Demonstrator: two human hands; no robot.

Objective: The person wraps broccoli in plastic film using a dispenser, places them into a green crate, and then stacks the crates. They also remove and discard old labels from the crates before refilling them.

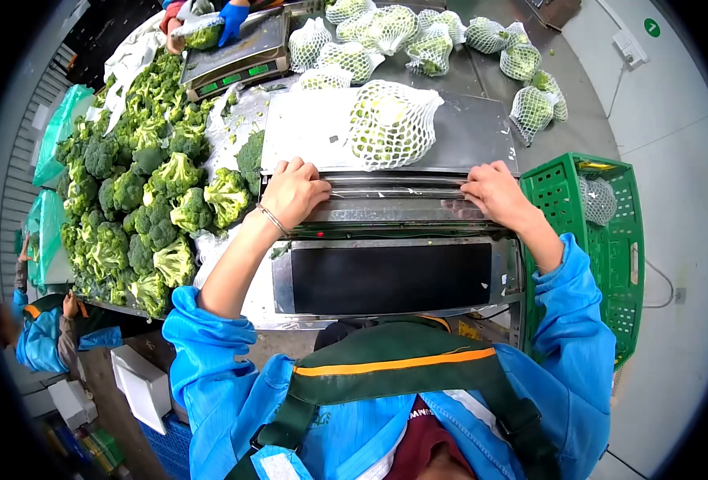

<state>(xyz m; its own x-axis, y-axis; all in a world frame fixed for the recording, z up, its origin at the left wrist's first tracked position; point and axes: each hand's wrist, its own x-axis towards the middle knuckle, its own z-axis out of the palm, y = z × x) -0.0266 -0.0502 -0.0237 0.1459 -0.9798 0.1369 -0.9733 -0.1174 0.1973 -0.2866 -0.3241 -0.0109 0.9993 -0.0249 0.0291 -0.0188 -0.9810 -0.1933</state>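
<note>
My left hand (294,194) and my right hand (498,194) are at opposite ends of the metal rollers of a wrapping machine (402,210). The fingers of both are closed, pinching what looks like the edge of clear plastic film (398,186) that spans the gap between them. Just beyond the rollers, a broccoli head in a white foam net (394,124) rests on the machine's metal top (478,132), touched by neither hand. Nearer my body lies the machine's black heating plate (391,278).
A large pile of bare broccoli (142,192) covers the table on the left. Several netted heads (386,30) lie at the back. A green crate (626,264) stands at the right. Behind, a co-worker's blue-gloved hand (232,20) holds broccoli over a scale (238,52). Another person (46,332) is at far left.
</note>
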